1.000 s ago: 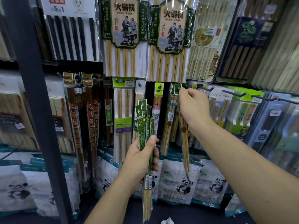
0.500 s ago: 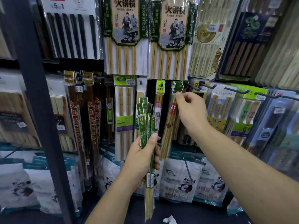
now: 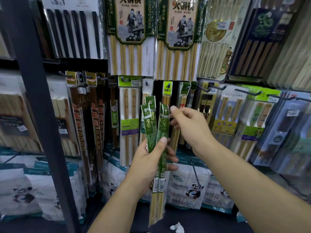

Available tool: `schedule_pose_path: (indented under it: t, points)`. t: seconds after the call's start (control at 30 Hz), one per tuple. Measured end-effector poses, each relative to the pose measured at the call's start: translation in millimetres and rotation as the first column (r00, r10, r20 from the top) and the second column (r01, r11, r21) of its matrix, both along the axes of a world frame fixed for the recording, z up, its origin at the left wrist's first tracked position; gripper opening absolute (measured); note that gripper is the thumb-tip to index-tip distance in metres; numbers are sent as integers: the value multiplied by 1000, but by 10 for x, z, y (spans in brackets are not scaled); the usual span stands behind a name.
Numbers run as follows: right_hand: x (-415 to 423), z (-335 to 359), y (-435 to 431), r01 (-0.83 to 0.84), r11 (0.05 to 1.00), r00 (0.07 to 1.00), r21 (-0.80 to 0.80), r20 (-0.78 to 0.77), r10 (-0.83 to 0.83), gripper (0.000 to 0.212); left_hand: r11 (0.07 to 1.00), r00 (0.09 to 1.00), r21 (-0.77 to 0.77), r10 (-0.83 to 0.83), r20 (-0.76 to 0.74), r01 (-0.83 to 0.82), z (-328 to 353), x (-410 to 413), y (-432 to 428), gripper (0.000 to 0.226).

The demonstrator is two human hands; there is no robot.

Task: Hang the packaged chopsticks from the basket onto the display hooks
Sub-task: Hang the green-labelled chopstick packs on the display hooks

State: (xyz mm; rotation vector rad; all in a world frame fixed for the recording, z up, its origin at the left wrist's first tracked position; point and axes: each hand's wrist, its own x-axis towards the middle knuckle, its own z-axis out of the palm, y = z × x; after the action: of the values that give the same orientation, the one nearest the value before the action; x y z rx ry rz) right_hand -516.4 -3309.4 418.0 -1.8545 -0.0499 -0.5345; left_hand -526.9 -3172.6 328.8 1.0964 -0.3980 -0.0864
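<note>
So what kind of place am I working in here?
Most likely a shop's kitchenware aisle: packaged chopsticks hang in rows from metal display hooks, some packs carry white sticker labels, and panda-printed bags sit below.

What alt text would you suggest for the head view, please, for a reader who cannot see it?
A person's left hand grips a bunch of green-sleeved chopstick packs while the right hand, thumb and fingers apart, reaches toward their tops. Behind them, display hooks carry many other packaged chopsticks.
</note>
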Motion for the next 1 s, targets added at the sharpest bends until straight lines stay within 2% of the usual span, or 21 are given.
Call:
schedule_pose_path:
  t: [0.07,0.13,0.23,0.33,0.43,0.53,0.63,0.7,1.0]
  points:
    - [-58,11,55,-112,994,993,7,-26,113,25,1000,1000,-8,-8,5,8,23,-20,0,29]
    - [-74,44,64,-117,993,993,10,12,117,19,1000,1000,-22,-6,2,6,42,-36,1,29]
    - [-80,74,29,-76,997,996,15,45,75,18,999,1000,-39,-5,2,5,44,-64,-1,35]
    - [-98,52,7,-114,993,994,10,2,114,19,999,1000,-43,25,-3,-25,51,-83,-5,41]
    - [-103,51,7,-127,991,992,-29,3,128,18,999,999,-31,44,5,-43,54,-71,-7,30]
    - [-67,178,-37,-32,999,997,16,73,31,21,997,997,-12,80,-9,-80,53,-53,-2,26]
    - [-12,341,-114,91,992,987,82,122,-100,25,990,989,-9,140,-52,-141,43,-25,5,36]
    - [34,394,-139,144,987,978,66,145,-152,29,990,989,-32,133,-66,-135,47,-13,12,41]
    - [101,373,-175,208,977,956,54,200,-215,34,995,995,-35,91,-37,-92,58,-44,34,48]
